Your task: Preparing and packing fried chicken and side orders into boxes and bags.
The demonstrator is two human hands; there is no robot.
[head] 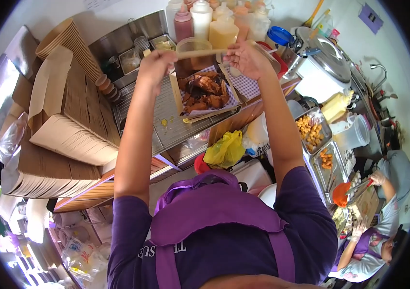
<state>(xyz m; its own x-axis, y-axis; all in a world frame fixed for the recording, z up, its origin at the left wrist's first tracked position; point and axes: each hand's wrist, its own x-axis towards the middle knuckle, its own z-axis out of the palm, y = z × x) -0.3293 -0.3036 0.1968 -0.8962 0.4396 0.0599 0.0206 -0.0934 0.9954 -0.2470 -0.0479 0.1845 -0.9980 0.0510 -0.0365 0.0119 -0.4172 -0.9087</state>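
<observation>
My left hand [157, 68] and my right hand [246, 59] are raised over the counter, at either end of the upright lid flap [201, 54] of a cardboard takeout box. The left fingers close on the flap's left end. The right fingers are partly spread at its other end; whether they grip it is unclear. Below the flap, the open box [177, 95] holds dark, sauced chicken pieces [206, 88] on purple checkered paper [234, 102]. The box rests on a wire rack [147, 124] over a metal tray, with yellow bits beside it.
Stacked folded cardboard boxes [82, 108] and nested paper cups [71, 50] stand at left. Sauce bottles [201, 18] line the back. A large white cooker [320, 68] and a tray of fried pieces [311, 133] are at right. A gloved co-worker [367, 249] works at lower right.
</observation>
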